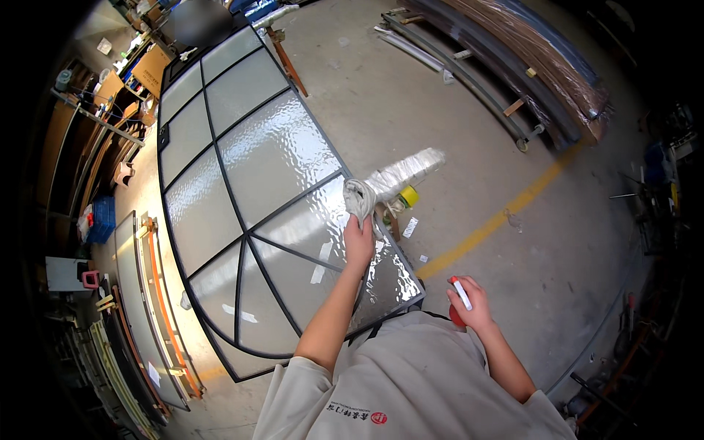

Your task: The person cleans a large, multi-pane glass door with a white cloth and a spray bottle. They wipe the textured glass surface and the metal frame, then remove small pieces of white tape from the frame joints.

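Left hand [358, 238] closed on a bunched grey rag [359, 196], pressed to the textured glass door panel [249, 183] near its right edge. Right hand [469, 304] off to the side, fingers wrapped around a red spray bottle [459, 304] with white nozzle; contents hidden. Dark-framed panel lying flat above the concrete floor [411, 103]. Plastic-wrapped roll [407, 170] and yellow container [408, 196] just beyond the rag.

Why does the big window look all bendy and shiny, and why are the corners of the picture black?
In the head view the fisheye lens bows straight edges, so the glass panel curves; overhead light glares white off its bumpy panes; the lens rim leaves the corners black; the left hand and its rag look sharp, while a patch at the top edge is blurred.
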Motion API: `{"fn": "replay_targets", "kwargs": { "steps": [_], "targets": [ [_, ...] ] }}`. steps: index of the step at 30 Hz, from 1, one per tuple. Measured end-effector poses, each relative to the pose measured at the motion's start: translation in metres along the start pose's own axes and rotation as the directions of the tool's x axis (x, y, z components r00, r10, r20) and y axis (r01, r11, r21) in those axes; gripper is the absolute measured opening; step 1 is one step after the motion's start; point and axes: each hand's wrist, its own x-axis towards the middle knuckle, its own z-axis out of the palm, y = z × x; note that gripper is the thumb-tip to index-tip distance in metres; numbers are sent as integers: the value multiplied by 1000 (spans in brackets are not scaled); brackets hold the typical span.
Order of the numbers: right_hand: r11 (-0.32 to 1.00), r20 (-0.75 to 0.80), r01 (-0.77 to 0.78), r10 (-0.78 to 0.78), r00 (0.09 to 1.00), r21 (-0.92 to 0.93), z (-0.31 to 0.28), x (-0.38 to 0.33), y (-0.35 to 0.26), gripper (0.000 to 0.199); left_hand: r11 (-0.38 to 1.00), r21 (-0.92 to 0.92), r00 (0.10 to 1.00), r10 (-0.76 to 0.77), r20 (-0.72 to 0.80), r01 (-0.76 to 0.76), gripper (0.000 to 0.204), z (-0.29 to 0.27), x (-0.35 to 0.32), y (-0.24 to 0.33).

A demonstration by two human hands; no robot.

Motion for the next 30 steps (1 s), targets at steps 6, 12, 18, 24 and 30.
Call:
{"fn": "replay_targets", "kwargs": {
  "steps": [6, 12, 18, 24, 30],
  "targets": [
    [1000, -37, -2, 2, 999, -1, -8, -6, 11, 27, 504, 601, 782, 459, 421, -620, 36, 9, -35, -76],
    [996, -120, -60, 67, 990, 64, -11, -24, 27, 27, 514, 383, 604, 382, 700, -768, 40, -7, -148, -100],
    [998, -139, -35, 41, 989, 47, -15, -29, 36, 27, 329, 441, 538, 319, 780, -835, 39, -27, -112, -70],
    [999, -134, -12, 19, 991, 49, -29, -19, 33, 27, 101, 705, 701, 269, 660, -702, 38, -4, -20, -42],
    [994, -184, -20, 39, 982, 105, -46, -30, 48, 27, 60, 641, 630, 277, 725, -765, 32, -20, -83, -70]
  ]
}}
